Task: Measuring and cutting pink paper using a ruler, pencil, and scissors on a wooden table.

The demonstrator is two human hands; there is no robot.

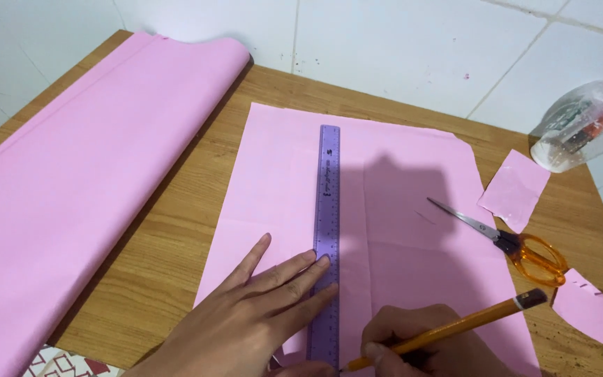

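At the bottom of the frame the person's left hand point(256, 307) lies flat on a pink sheet of paper point(399, 202), fingers spread and stretched out, the fingertips pressing on the left edge of a purple ruler point(328, 230). The ruler runs straight up the middle of the sheet, from the bottom edge of the frame toward the upper centre. Just right of it, at the bottom, the right hand point(420, 345) is closed around a yellow pencil point(448, 329); the tip sits on the paper right against the ruler's right edge, and the dark end of the pencil points up to the right.

The sheet lies on a wooden worktop point(176, 209), with a dark shadow falling across its middle. To the right of centre, a pair of scissors point(518, 244) with orange handles rests shut, its blades on the sheet's right edge and its handles on the wood. Two small pink scraps lie nearby: one point(514, 188) above the scissors, another point(586, 307) at lower right. In the upper right corner a clear plastic cup point(581, 126) lies tilted with a few pens inside. Filling the left side of the frame is a big roll of pink paper point(78, 174), well apart from the hands.
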